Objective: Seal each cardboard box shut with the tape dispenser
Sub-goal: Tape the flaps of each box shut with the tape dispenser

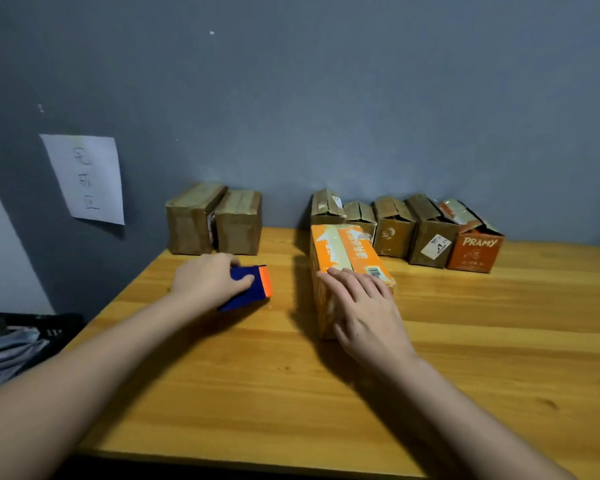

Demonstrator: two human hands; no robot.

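My left hand point(208, 277) grips the blue tape dispenser point(248, 287) on the table point(499, 341); my right hand point(364, 306), fingers straight, presses the orange box point(347, 251).

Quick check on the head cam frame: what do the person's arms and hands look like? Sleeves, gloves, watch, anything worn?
Both forearms are bare right down to the frame edge: no sleeves show. The left hand and the right hand wear no gloves, and I see no rings, watch, wristband or markings on either wrist. Nails look short and plain.
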